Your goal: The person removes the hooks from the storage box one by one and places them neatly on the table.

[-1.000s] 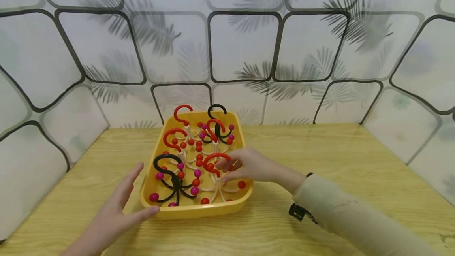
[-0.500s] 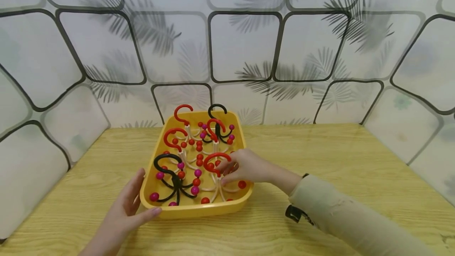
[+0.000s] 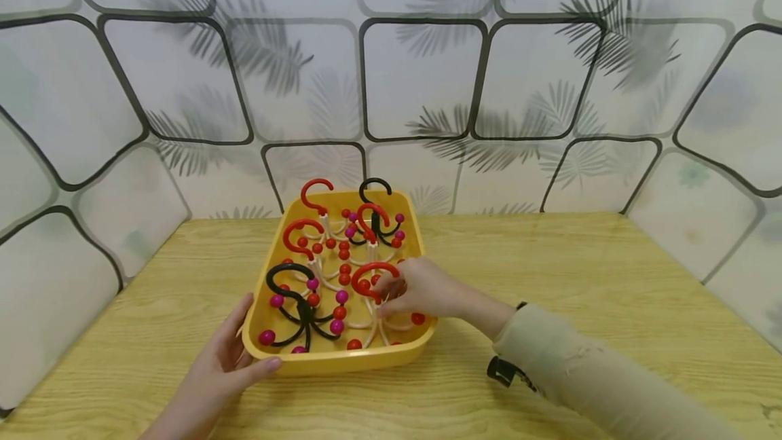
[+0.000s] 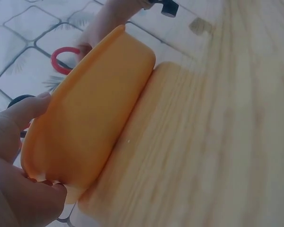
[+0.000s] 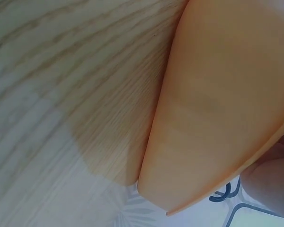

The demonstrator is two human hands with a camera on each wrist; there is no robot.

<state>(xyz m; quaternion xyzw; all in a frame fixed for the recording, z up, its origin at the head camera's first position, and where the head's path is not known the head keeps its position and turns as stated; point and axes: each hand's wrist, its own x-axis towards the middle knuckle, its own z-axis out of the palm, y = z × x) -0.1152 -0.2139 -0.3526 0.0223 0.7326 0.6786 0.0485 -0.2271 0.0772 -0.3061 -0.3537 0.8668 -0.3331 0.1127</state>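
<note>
One red hook (image 3: 372, 295) (pale-legged) stands in right grip (image 3: 423, 288).

The left wrist view is cropping the left hand (image 4: 9, 182); the yellow tray (image 4: 90, 109) is partly hiding a red hook (image 4: 54, 62).

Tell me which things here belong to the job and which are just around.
In the job: left hand, gripping the yellow tray; right hand, at the front red-hooked piece; three other red-hooked pieces; two black-hooked pieces.

Just around: wooden table; patterned backdrop; black wrist device.
</note>
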